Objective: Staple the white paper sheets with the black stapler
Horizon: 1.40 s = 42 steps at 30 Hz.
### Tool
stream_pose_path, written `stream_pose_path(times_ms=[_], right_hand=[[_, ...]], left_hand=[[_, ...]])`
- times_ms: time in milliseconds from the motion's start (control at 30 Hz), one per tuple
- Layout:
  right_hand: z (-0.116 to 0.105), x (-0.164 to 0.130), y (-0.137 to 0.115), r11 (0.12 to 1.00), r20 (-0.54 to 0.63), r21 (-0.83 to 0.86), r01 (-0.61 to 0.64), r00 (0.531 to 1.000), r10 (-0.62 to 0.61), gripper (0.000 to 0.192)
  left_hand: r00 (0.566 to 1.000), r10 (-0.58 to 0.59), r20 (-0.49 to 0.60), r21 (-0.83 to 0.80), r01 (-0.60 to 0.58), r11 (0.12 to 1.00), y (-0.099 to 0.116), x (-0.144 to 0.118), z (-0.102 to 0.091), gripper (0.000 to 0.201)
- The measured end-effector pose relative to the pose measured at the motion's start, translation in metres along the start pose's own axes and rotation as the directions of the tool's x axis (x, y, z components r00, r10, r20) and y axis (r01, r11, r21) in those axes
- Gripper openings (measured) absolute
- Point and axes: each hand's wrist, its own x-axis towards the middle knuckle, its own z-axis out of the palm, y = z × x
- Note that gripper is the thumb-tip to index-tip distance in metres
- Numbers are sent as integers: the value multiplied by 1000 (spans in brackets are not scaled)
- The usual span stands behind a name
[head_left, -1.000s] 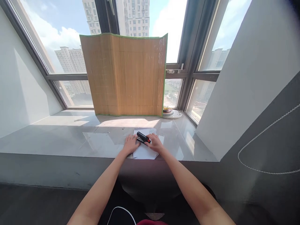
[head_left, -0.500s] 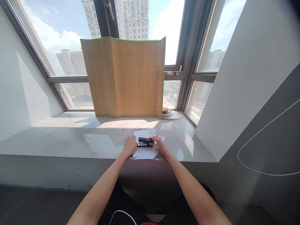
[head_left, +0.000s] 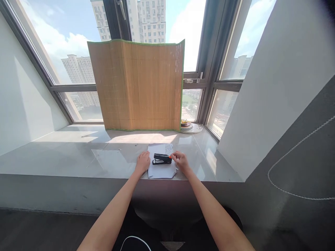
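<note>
Paper sheets are lying flat on the grey tabletop, near its front edge, and a black stapler with an orange end is resting across them. Behind them, a tall bamboo mat is standing against the window, and a small stack of plates is sitting just to its right. The left hand is pressing flat on the left edge of the sheets, fingers spread. The right hand is hovering at the orange end of the stapler, with its fingertips loosely curled; I cannot tell whether they are touching it. Judging from this, the sheets are lined up and the stapler is placed, but no staple is visible in them.
</note>
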Motion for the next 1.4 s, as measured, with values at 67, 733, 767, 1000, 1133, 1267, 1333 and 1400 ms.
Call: stream_pose_path(times_ms=[67,733,767,1000,1133,1267,1333,1400], right_hand=[[-1,1,3,996,-7,51,-72,997,72,36],[-1,-2,6,984,51,46,-173,984,171,70],[-1,-2,5,987,30,17,-161,987,160,70],[0,-3,1,980,-49,-151,-132,991,126,74],[3,-3,2,969,-50,-219,-114,993,106,67],[5,-4,2,966,-48,-233,-113,993,104,64],[6,-4,3,966,-42,-231,-115,993,108,64],[5,-5,5,970,-35,-216,-113,994,108,65]], left_hand=[[999,-4,-32,-57,2,998,-3,2,2,52],[986,-159,-50,-939,8,345,-13,-4,-21,50],[983,-178,-41,-944,20,329,-15,-3,-20,53],[981,-189,-37,-944,28,330,-22,-1,-16,58],[981,-193,-24,-942,42,333,-22,-1,-15,60],[981,-193,-27,-943,39,330,-21,-2,-17,62],[979,-200,-26,-946,40,320,-20,-2,-17,61],[975,-220,-26,-953,42,300,-19,-2,-17,60]])
